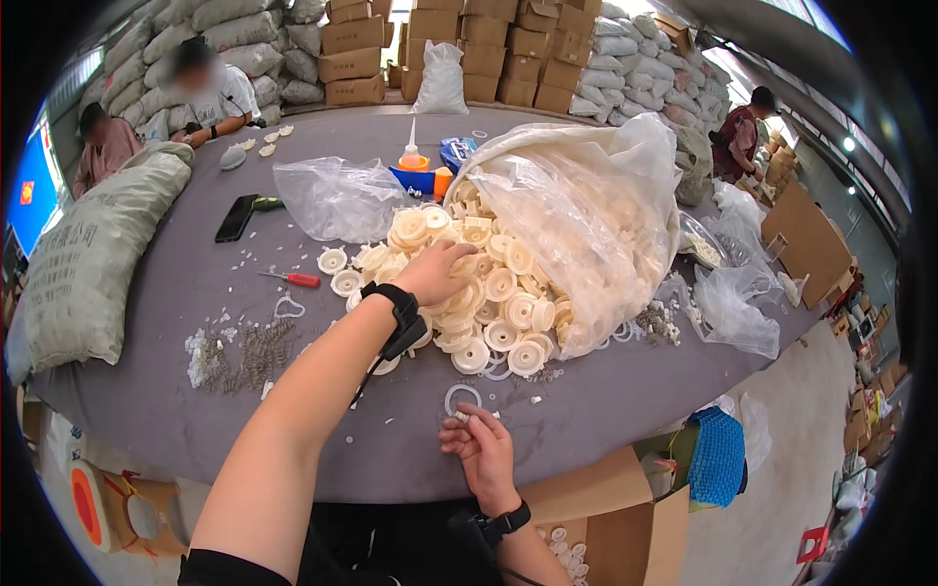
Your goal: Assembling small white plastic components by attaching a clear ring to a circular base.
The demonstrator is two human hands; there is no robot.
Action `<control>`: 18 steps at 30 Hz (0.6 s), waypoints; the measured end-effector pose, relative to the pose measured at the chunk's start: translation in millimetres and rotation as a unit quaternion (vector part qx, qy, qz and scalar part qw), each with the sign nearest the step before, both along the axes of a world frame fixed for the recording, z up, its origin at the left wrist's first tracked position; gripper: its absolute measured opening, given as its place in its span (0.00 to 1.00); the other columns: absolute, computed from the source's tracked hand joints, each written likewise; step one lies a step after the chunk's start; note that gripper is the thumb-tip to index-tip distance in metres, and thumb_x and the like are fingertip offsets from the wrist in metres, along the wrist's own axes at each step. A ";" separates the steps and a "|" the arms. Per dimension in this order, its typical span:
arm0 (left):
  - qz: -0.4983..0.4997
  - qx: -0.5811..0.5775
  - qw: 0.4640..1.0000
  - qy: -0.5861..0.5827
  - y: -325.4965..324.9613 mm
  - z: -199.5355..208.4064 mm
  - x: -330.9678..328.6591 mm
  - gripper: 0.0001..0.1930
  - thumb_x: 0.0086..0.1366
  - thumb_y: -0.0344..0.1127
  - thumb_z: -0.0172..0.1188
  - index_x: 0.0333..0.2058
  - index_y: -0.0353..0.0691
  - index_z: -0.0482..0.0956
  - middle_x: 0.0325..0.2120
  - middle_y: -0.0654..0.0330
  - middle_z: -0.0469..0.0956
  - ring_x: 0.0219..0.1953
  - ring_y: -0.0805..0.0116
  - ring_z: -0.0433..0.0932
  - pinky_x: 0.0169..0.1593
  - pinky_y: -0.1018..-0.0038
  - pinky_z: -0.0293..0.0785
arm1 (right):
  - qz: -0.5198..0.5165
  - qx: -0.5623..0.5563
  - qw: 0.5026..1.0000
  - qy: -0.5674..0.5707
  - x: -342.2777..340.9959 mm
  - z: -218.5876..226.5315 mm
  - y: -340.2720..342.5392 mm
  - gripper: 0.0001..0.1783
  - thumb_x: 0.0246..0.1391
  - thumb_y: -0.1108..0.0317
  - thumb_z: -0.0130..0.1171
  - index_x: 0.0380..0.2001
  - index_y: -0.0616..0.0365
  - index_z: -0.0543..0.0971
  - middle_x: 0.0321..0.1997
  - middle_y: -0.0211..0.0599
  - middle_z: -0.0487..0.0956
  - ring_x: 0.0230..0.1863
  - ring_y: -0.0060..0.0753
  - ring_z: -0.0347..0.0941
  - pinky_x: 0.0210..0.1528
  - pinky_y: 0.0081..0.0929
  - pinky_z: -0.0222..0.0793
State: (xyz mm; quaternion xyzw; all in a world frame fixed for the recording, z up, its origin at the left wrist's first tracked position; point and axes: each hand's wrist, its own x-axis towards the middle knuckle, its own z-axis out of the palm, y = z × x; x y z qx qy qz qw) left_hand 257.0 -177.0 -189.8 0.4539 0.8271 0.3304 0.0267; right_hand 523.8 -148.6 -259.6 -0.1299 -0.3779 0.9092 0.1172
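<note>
Reaching into the heap of cream discs [479,293], the left hand [433,273] lay fingers curled over it, whether gripping one I could not tell. The right hand [479,444] pinched a small white piece [461,417] near the surface [391,439] edge; its axis was too small to tell. Most discs lay unsorted, spilling from the bag [586,205]; few were in the box [606,527], so the work seemed early.

Plastic wheels [489,293] heaped on table [391,430], bag [596,205] behind, springs [249,352] left
</note>
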 end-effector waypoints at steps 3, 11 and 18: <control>-0.051 -0.001 0.998 -0.030 -10.7 -6.4 4.5 0.18 0.55 0.35 0.53 0.46 0.45 0.71 0.42 0.50 0.70 0.48 0.52 0.69 0.53 0.65 0.65 | 0.004 -0.027 0.999 0.030 -1.1 -3.3 3.1 0.14 0.60 0.71 0.46 0.47 0.66 0.71 0.38 0.47 0.78 0.35 0.35 0.77 0.36 0.27 0.75; -0.063 -0.014 0.994 0.091 -58.0 -3.9 56.1 0.10 0.50 0.27 0.56 0.34 0.40 0.72 0.33 0.59 0.73 0.42 0.59 0.71 0.53 0.64 0.63 | -0.021 -0.011 0.999 0.029 -6.3 -4.9 0.0 0.14 0.60 0.71 0.47 0.46 0.65 0.72 0.38 0.45 0.78 0.36 0.33 0.77 0.36 0.26 0.75; -0.068 -0.018 0.992 0.106 -77.4 0.1 86.6 0.12 0.50 0.29 0.59 0.35 0.41 0.72 0.32 0.58 0.73 0.41 0.59 0.71 0.52 0.63 0.63 | -0.038 0.007 0.999 0.026 1.8 -1.0 -6.3 0.12 0.58 0.72 0.50 0.45 0.63 0.73 0.37 0.43 0.78 0.35 0.31 0.77 0.35 0.25 0.75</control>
